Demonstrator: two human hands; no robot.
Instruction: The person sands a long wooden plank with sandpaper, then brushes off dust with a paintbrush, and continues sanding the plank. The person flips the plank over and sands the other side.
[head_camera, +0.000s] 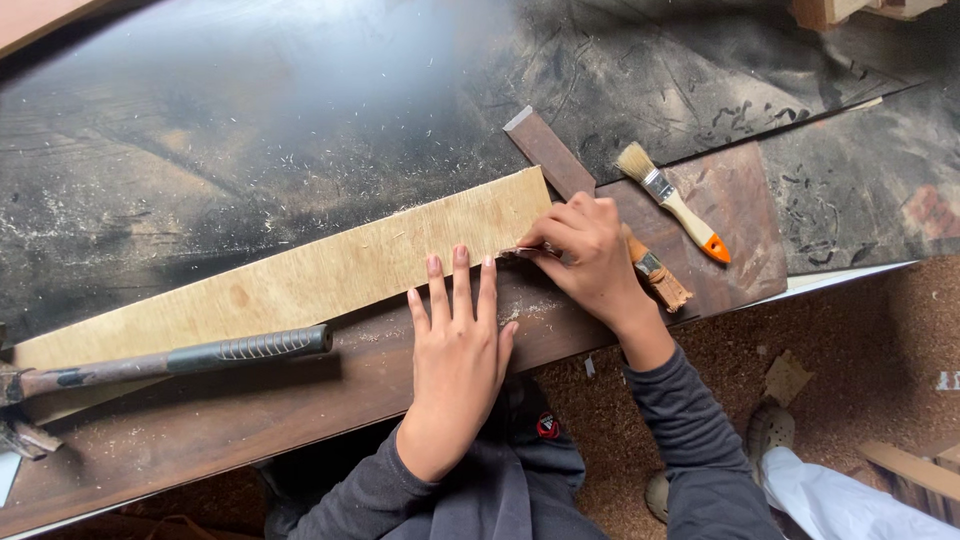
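Pressing hand: the left hand (457, 350) lies flat, fingers (461, 280) spread and released, palm on the dark board and fingertips reaching onto the near edge of the plywood strip (300, 280).
Pinching hand: the right hand (590, 255) has its fingers clenched around a small thin metal piece (520, 252) at the strip's near right corner; what kind of piece it is cannot be told.
Plywood strip: pale, long and narrow, lying slantwise across the worktop (250, 110), its right end higher in the view than its left.
Dark board: a brown board (250, 405) sits under the strip along the worktop's near edge, dusted with sawdust.
Hammer: a hammer (170, 360) with a black ribbed grip lies on the strip's left part, head at the far left edge.
Near brush: a paintbrush (658, 275) lies just beyond the right wrist, partly hidden by the hand.
Far brush: a second paintbrush (672, 200) with pale bristles and an orange-tipped handle lies farther right, apart from the first.
Brown slat: a narrow slat (548, 150) angles away from the strip's right end.
Floor: cork-coloured floor (860, 340) and a shoe (768, 432) show at lower right.
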